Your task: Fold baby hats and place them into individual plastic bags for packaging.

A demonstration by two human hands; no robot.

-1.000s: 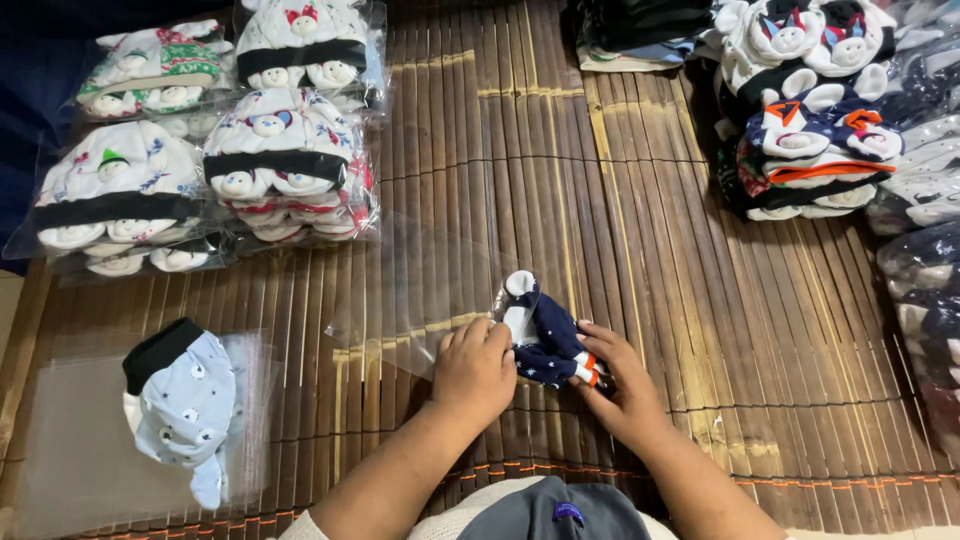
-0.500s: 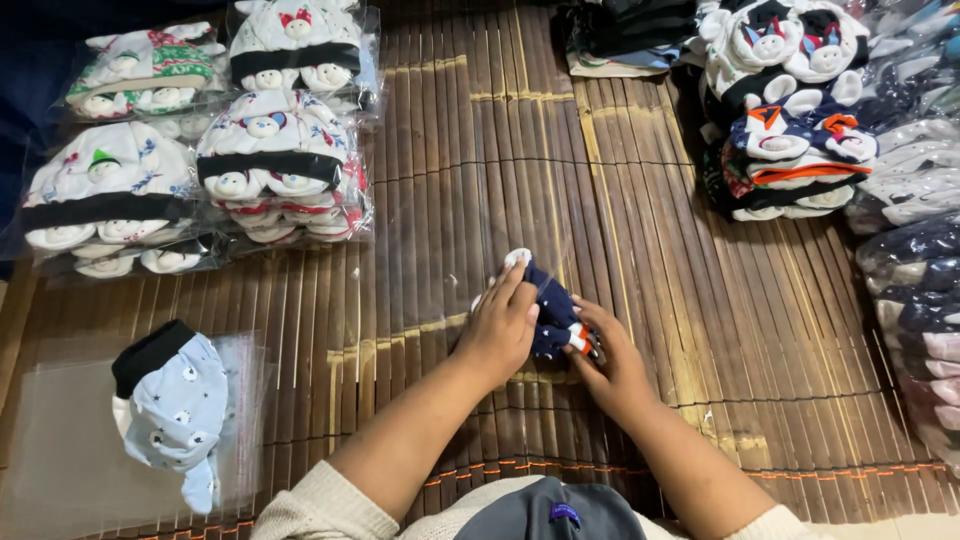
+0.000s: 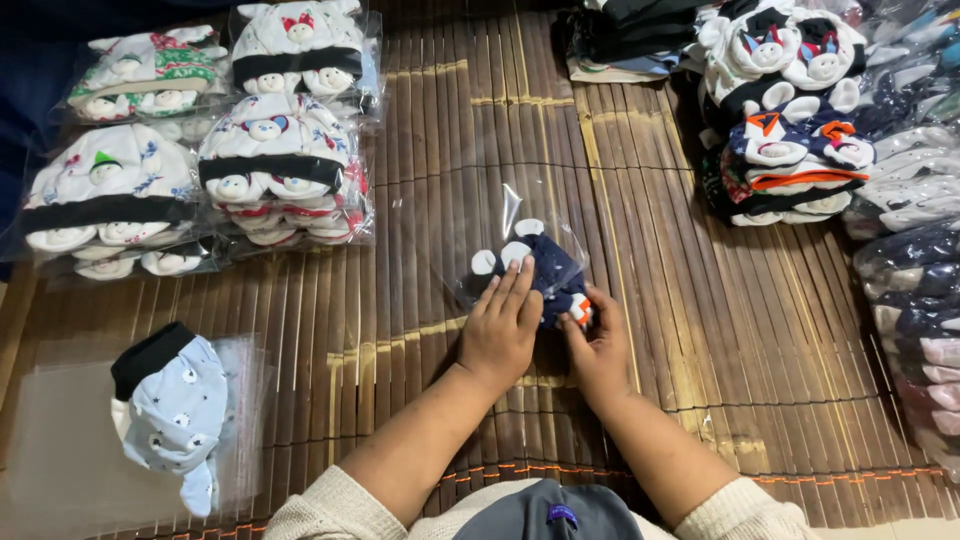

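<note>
Left hand [image 3: 500, 325] lay flat, fingers spread, pressing the navy baby cap [image 3: 545, 275]; right hand [image 3: 597, 345] pinched its near end.

The cap sat inside a clear plastic bag [image 3: 510, 215] on the bamboo mat [image 3: 400, 300], just beyond both hands, its long axis running from the white ears at far left to the orange trim at near right. The right thumb's hold looked closed, though partly hidden.

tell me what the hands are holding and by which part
Both hold a navy baby hat in a clear bag: left hand flat on top, right hand fingers at its lower right edge.
</note>
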